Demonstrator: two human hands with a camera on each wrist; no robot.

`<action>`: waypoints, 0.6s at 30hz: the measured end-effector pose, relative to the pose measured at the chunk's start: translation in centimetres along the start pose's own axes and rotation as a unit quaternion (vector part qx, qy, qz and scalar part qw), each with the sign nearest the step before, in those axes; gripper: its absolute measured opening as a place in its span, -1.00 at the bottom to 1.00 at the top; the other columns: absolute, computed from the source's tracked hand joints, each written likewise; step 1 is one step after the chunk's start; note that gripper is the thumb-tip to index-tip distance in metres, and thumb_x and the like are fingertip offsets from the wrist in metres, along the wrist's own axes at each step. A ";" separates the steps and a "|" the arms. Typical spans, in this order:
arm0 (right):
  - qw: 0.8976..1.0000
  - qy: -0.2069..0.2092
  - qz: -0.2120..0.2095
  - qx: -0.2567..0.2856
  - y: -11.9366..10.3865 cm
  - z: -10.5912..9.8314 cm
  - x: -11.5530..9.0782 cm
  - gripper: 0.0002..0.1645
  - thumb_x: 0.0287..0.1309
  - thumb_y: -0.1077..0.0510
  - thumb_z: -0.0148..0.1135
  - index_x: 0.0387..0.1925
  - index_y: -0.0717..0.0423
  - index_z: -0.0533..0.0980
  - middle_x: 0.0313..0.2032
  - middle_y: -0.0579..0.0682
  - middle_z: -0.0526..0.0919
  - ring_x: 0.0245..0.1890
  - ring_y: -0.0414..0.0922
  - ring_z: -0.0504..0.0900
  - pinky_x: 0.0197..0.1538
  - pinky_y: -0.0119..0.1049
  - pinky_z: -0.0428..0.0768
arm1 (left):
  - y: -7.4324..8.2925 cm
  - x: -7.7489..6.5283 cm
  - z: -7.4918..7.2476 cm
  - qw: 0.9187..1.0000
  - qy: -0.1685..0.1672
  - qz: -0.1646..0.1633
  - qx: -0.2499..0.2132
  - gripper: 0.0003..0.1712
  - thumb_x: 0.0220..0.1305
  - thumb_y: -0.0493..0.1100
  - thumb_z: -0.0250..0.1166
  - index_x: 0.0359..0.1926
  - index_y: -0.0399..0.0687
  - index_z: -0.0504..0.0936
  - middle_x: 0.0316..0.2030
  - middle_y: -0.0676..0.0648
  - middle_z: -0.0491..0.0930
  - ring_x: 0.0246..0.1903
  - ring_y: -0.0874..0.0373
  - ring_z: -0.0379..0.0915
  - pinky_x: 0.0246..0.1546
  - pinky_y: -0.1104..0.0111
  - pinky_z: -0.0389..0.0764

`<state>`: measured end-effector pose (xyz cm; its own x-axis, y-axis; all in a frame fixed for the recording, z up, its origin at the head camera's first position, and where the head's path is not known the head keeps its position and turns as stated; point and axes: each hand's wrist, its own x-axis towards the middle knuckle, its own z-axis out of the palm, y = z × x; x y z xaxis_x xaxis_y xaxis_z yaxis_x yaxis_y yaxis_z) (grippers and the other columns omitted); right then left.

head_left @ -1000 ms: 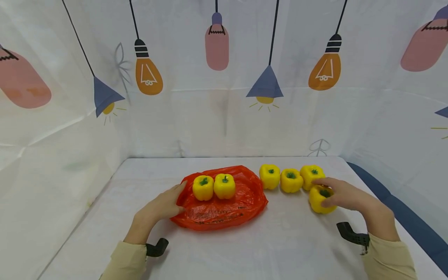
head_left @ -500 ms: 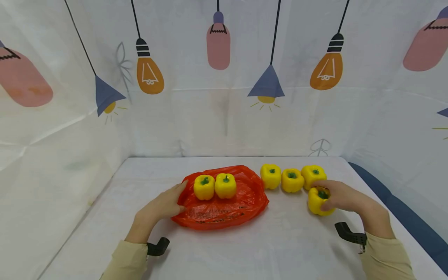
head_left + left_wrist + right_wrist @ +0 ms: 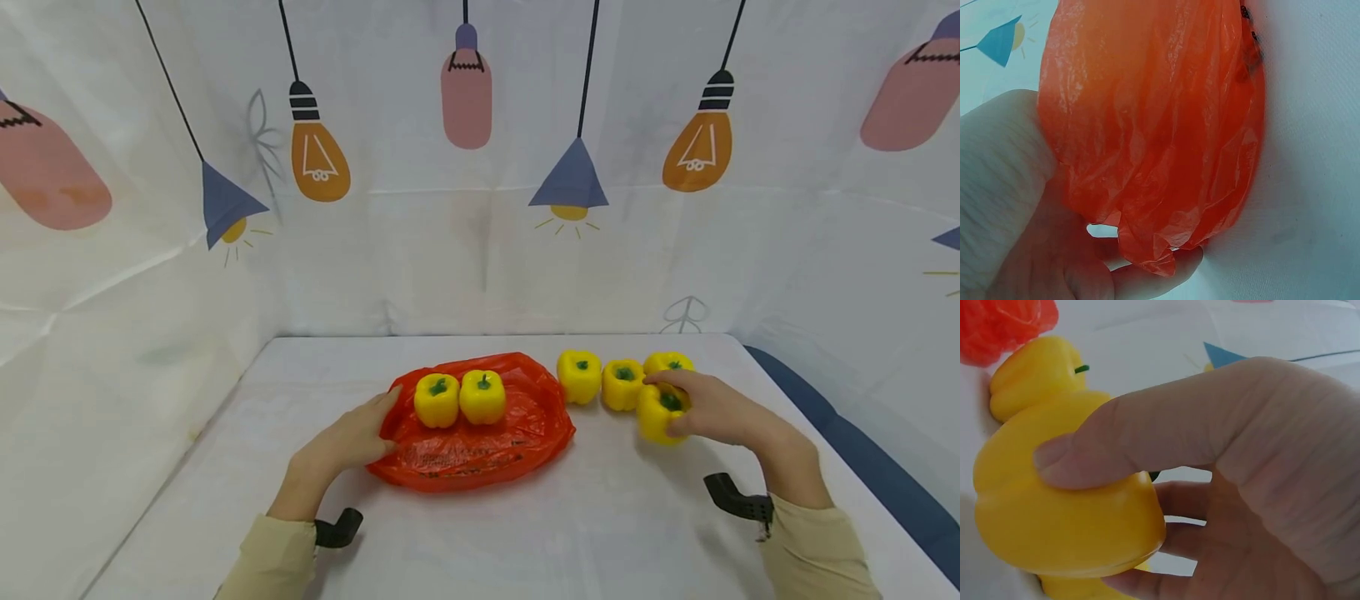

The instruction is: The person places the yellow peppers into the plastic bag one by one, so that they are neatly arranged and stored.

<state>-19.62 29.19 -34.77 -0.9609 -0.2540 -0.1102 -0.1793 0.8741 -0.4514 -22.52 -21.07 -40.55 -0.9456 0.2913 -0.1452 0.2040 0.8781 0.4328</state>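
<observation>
My right hand (image 3: 723, 412) grips a yellow bell pepper (image 3: 654, 421), thumb across its near side and fingers round the far side. In the right wrist view this pepper (image 3: 1066, 519) fills the lower left, its stem mostly hidden behind the thumb. A red plastic bag (image 3: 465, 467) lies spread with its mouth up; two yellow bell peppers, a left one (image 3: 435, 404) and a right one (image 3: 482, 400), sit in it. At the bag's left edge, my left hand (image 3: 341, 442) holds the gathered film between thumb and fingers, with the crumpled bag (image 3: 1160, 125) close up in the left wrist view.
Right of the bag, three more yellow peppers stand in a row: one beside the bag (image 3: 579, 379), a middle one (image 3: 619, 387) and a far one (image 3: 670, 361) partly behind my right hand. A white cloth (image 3: 525, 542) covers the table; a patterned curtain (image 3: 420, 250) rises behind.
My right hand has carried its pepper left and slightly away from me, and a shadow now shows below it. The left hand and the bag have stayed in place.
</observation>
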 end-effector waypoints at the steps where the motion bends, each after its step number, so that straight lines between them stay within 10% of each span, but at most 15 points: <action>1: 1.000 0.004 -0.003 0.001 -0.3 0.0 0.1 -0.10 -0.16 0.10 0.45 0.32 0.12 0.40 0.28 0.31 0.45 0.07 0.17 0.46 0.05 0.16 0.56 | 0.0 0.0 0.0 1.000 0.000 0.001 -0.001 -0.02 0.21 -0.12 0.33 0.56 -0.08 0.04 0.50 -0.19 0.18 0.44 -0.20 0.17 0.37 -0.22 0.29; 10: 0.998 0.042 -0.038 0.020 -2.7 0.5 1.0 -0.14 -0.14 0.15 0.39 0.32 0.01 0.42 0.22 0.13 0.50 0.04 0.06 0.44 -0.01 -0.07 0.55 | 0.2 -0.1 0.0 1.000 0.001 0.003 -0.002 -0.02 0.20 -0.13 0.33 0.56 -0.09 0.04 0.49 -0.18 0.19 0.44 -0.20 0.17 0.37 -0.22 0.28; 18: 0.995 0.053 -0.063 0.049 -5.2 1.3 1.9 -0.10 -0.10 0.16 0.37 0.38 -0.01 0.35 0.33 0.12 0.43 0.16 0.10 0.44 0.15 0.18 0.56 | 0.5 -0.1 -0.1 1.000 -0.006 -0.004 -0.001 -0.02 0.21 -0.13 0.33 0.56 -0.09 0.04 0.50 -0.19 0.18 0.45 -0.21 0.16 0.36 -0.23 0.29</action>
<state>-20.23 23.64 -33.76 -0.9500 -0.3090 0.0438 -0.2826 0.7922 -0.5409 -22.31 -20.74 -40.28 -0.9443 0.2885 -0.1585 0.1961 0.8797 0.4332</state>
